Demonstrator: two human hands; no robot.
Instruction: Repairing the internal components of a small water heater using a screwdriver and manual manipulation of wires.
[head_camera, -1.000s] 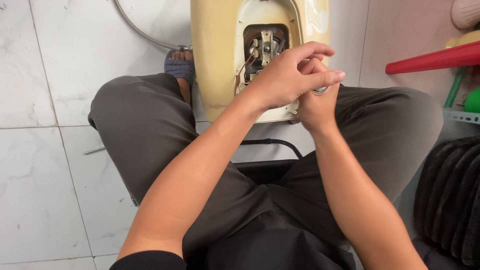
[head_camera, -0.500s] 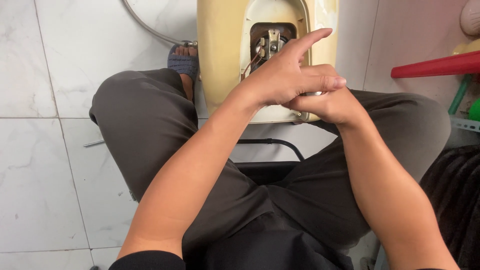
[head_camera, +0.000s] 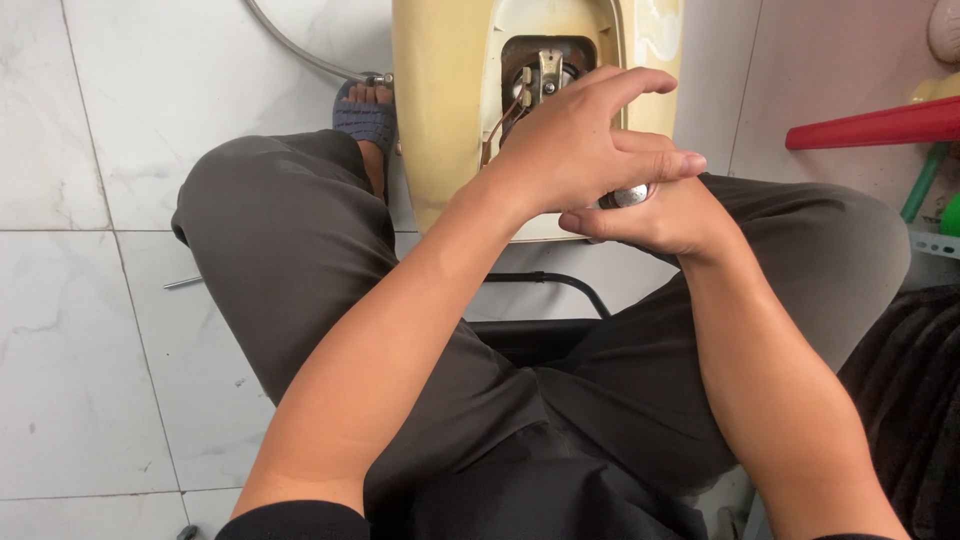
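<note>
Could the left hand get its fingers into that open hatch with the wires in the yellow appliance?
Probably yes. The left hand hovers right in front of the open hatch of the yellow appliance, and nothing lies between them. It does, though, seem to share a small metal part with the right hand.

Dark grey trousers (head_camera: 300, 250), blue slipper (head_camera: 364, 118)
</note>
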